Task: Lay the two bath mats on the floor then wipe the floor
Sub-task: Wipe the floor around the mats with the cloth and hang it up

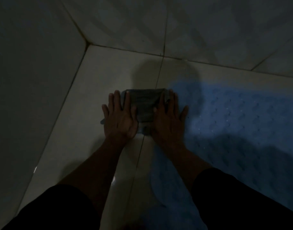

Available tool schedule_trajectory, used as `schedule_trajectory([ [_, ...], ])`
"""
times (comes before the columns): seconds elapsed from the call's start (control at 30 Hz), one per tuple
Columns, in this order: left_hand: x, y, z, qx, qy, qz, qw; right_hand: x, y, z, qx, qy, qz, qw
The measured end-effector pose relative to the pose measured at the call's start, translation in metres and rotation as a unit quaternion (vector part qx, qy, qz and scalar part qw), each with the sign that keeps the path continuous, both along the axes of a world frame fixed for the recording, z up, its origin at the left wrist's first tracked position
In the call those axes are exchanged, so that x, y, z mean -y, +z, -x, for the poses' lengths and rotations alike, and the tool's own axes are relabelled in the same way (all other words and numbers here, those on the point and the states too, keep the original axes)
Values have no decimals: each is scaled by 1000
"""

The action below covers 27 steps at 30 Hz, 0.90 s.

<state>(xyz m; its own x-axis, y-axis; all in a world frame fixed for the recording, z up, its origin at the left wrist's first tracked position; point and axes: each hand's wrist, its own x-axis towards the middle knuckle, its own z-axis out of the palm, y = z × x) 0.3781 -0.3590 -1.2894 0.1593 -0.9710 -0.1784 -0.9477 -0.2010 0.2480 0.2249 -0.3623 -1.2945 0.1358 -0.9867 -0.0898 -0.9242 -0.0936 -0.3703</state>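
Very dim, soft blur, dark corners, faint glare on floor (109, 183)

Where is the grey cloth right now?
In the head view, the grey cloth lies flat on the white tiled floor near the wall corner, pressed between the left hand and right hand, just left of the blue bath mat.

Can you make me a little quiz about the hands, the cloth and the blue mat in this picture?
1. True or false: both hands press flat on the grey cloth.
2. Which hand is nearer the blue bath mat: A) left hand B) right hand?
3. Fill in: the cloth lies on the white floor tiles, near the ___ where two walls meet.

Key: 1 true; 2 B; 3 corner.
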Motion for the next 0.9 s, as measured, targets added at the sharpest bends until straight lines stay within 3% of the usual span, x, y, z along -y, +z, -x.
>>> schedule_trajectory([
  [0.1,18,-2,-1,-20,-9,25,999,15,9,2,11,-21,23,999],
  [0.23,40,-2,4,-11,3,20,1000,34,5,4,18,-101,-64,993],
  [0.43,66,-12,4,0,-17,59,998,51,0,-6,-23,-60,-48,997],
  [0.6,89,-15,14,-9,-16,69,997,81,2,-6,33,-62,-21,997],
  [0.73,103,-15,19,-8,-28,79,996,97,2,0,3,-43,-26,999],
  [0.9,116,-14,20,-36,-64,67,995,107,10,9,40,-47,8,998],
])
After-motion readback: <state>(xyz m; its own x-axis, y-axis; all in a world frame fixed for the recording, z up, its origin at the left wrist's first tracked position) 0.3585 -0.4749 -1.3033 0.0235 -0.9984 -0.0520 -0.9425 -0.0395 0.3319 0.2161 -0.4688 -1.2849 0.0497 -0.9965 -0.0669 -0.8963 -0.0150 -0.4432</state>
